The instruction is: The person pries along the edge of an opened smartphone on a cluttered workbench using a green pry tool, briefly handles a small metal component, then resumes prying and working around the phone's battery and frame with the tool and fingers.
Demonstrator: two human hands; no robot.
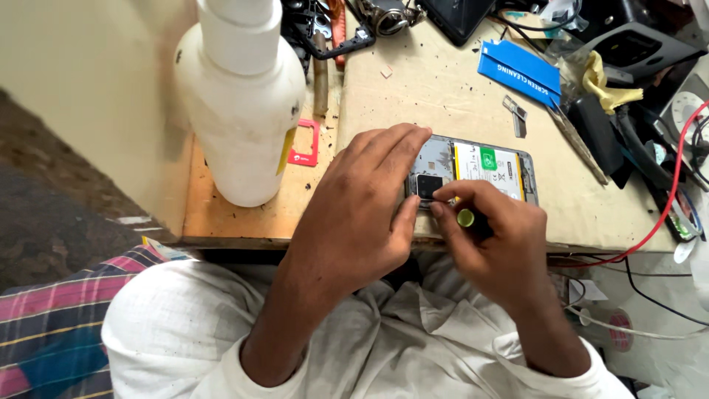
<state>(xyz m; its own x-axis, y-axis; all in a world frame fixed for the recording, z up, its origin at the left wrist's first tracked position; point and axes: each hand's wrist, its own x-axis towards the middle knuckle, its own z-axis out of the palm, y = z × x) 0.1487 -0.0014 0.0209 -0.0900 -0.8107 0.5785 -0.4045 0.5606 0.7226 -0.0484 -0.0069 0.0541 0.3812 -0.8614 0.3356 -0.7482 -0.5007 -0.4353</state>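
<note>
Nearest, right hand clenched round a small screwdriver with yellow-green cap, tip at opened phone's camera end. Left hand at nine o'clock, fingers pressing phone's left end flat. Farther, white bottle at ten o'clock on wooden bench, blue packet at one o'clock.

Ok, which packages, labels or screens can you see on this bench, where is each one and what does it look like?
Blue packet: flat blue rectangle with white print, far side of the bench, right of centre.
Bottle label: narrow yellow strip on the white bottle, at left.
Battery label: white with a green square and yellow edges, inside the opened phone under the hands.
Dark screen: black panel at the top edge.
</note>
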